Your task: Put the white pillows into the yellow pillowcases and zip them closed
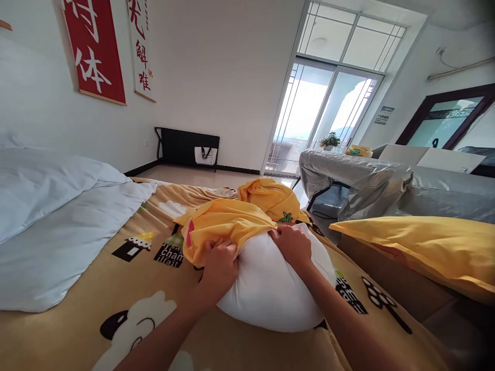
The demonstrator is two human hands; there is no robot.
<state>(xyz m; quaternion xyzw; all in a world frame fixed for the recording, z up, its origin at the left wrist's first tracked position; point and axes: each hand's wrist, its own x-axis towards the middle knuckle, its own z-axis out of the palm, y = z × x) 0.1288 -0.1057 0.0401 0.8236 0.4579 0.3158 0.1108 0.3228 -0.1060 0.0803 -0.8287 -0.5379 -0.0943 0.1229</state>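
Observation:
A white pillow (270,288) lies on the patterned blanket in front of me, its far end inside a bunched yellow pillowcase (228,221). My left hand (221,263) is closed on the pillowcase's gathered edge, at the pillow's left side. On the pillow's upper right lies my right hand (293,246), fingers curled over the pillow beside the pillowcase's opening. Its fingertips are partly hidden, so whether they also pinch the cloth is unclear. Just beyond, another crumpled yellow cloth (266,196) with a pineapple print rests on the blanket.
White pillows (58,221) are piled at left on the tan blanket (166,309). A yellow-covered pillow (433,247) sits at right. Beyond stands a plastic-covered table (356,167) with a potted plant (329,140). Against the back wall is a black folded table (178,147).

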